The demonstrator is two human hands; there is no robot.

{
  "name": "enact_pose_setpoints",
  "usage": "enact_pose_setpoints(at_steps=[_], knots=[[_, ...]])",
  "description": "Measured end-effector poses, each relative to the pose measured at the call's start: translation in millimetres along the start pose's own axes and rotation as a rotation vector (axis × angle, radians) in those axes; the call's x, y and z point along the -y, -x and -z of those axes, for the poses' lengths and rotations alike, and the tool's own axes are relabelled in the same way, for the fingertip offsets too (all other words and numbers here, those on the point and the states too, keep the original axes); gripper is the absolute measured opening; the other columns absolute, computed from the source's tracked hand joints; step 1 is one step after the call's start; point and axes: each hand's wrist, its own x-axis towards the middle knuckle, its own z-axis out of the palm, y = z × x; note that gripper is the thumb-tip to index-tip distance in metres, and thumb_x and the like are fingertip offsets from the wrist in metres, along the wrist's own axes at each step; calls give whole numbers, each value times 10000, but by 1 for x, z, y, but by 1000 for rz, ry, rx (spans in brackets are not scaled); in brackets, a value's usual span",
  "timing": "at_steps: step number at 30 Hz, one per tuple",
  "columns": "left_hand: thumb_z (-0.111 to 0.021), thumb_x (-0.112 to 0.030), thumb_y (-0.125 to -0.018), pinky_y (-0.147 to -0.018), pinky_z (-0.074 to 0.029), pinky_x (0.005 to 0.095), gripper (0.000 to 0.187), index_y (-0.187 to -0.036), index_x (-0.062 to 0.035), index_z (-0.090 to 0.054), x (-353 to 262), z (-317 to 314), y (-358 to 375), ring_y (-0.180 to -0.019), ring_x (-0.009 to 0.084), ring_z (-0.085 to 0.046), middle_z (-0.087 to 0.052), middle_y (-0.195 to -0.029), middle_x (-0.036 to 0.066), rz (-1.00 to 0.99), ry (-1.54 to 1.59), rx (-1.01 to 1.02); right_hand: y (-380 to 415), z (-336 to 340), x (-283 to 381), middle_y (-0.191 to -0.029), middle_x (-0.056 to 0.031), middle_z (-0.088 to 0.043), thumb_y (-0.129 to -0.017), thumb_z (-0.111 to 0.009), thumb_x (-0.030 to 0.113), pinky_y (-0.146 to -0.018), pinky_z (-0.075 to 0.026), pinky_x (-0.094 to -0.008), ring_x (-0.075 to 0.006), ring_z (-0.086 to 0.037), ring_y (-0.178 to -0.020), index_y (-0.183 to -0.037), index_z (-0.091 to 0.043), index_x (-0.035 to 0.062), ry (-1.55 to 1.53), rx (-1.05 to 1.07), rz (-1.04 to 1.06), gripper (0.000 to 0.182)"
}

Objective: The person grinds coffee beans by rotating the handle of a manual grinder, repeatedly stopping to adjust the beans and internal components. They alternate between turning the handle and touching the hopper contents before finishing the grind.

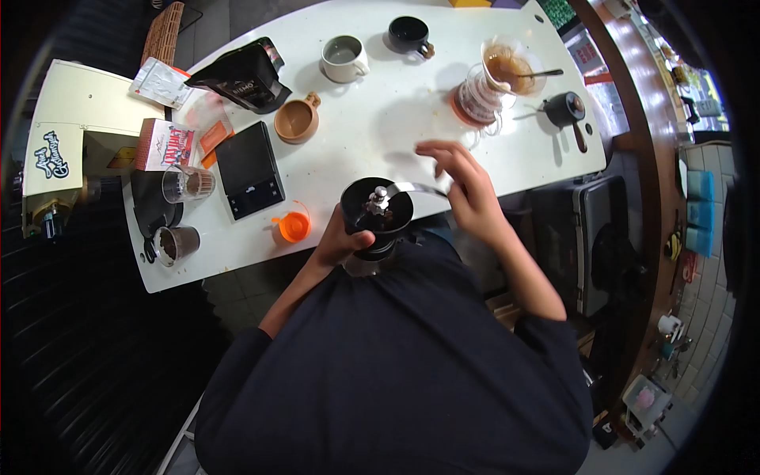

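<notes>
My left hand [343,240] is wrapped round a black hand coffee grinder [377,237], held upright against my dark shirt at the table's edge. A few dark bits, perhaps beans, show inside its open top around the metal crank hub. The grinder's crank handle [413,188] reaches out to the right. Beside the crank's outer end is my right hand [467,184], its fingers stretched out over the table; its palm side is hidden. An orange cup-like piece [294,226] stands on the table just left of the grinder.
On the white table [348,127] stand a black scale [250,170], a wooden cup [297,120], a grey mug [343,59], a black cup [408,34], a black coffee bag [241,75], clear cups with grounds [188,184], a glass server with dripper [479,95] and a small black pot [563,109].
</notes>
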Motion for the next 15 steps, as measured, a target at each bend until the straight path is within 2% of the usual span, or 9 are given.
enact_pose_setpoints(at_steps=[1, 3, 5, 7, 8, 10, 11, 13, 15], knots=[[-870, -602, -653, -934, -513, 322, 971, -1307, 37, -543, 0, 0, -5, -1062, 165, -634, -675, -1141, 95, 18, -4, -27, 10, 2, 22, -1262, -210, -570, -647, -409, -153, -944, -502, -392, -374, -616, -1100, -1024, -549, -24, 16, -12, -64, 423], [-853, -609, -668, -897, -526, 313, 904, -1245, 34, -584, -1, -1, -13, -1008, 153, -648, -693, -1089, 86, -2, -23, -34, 26, -4, 38, -1312, -217, -544, -645, -468, -166, -948, -507, -399, -389, -608, -1141, -1022, -563, 8, 60, 28, 249, 425], [-845, -578, -696, -841, -539, 304, 801, -1178, 21, -622, -6, -4, -18, -949, 129, -657, -711, -1022, 67, -22, -213, 46, 22, -7, 72, -1308, -227, -536, -681, -553, -145, -1023, -485, -435, -405, -584, -1187, -991, -582, 29, -15, 217, 338, 356], [-870, -448, -715, -850, -539, 343, 698, -1184, 4, -618, 7, -9, -24, -980, 134, -658, -708, -1061, 77, -55, -226, 90, 5, -23, 81, -1253, -291, -554, -787, -659, -7, -1071, -473, -516, -453, -560, -1222, -1012, -615, 50, -140, 438, 576, 236], [-870, -448, -715, -850, -539, 343, 698, -1184, 4, -618, 9, -11, -27, -980, 134, -658, -708, -1061, 77, -58, -229, 107, -4, -31, 87, -1217, -267, -556, -813, -644, 40, -1094, -458, -516, -451, -555, -1232, -1017, -623, 47, -105, 504, 634, 205], [-883, -441, -698, -889, -525, 360, 725, -1201, 2, -606, 8, -19, -25, -1027, 149, -645, -687, -1112, 90, 106, -432, 187, -25, -52, 96, -1151, -208, -546, -860, -611, 185, -1140, -424, -497, -440, -554, -1239, -1061, -655, 59, -34, 622, 764, 241], [-889, -437, -689, -909, -517, 369, 739, -1209, 1, -601, 6, -23, -24, -1051, 156, -638, -677, -1138, 96, 184, -533, 225, -39, -62, 92, -1191, -206, -541, -860, -598, 144, -1100, -458, -472, -411, -572, -1220, -1081, -668, 61, -1, 628, 807, 247], [-901, -430, -672, -949, -503, 387, 768, -1226, -1, -589, 3, -29, -16, -1098, 171, -624, -657, -1190, 109, 344, -734, 285, -79, -63, 100, -1184, -195, -545, -859, -577, 97, -1023, -496, -445, -388, -592, -1176, -1146, -642, 59, 29, 923, 613, 297], [-914, -423, -654, -988, -488, 405, 798, -1243, -3, -578, 0, -30, -11, -1146, 186, -610, -637, -1241, 122, 494, -931, 326, -89, -72, 82, -1207, -193, -558, -841, -553, 21, -931, -525, -443, -384, -616, -1122, -1215, -595, 68, 121, 751, 565, 378]])
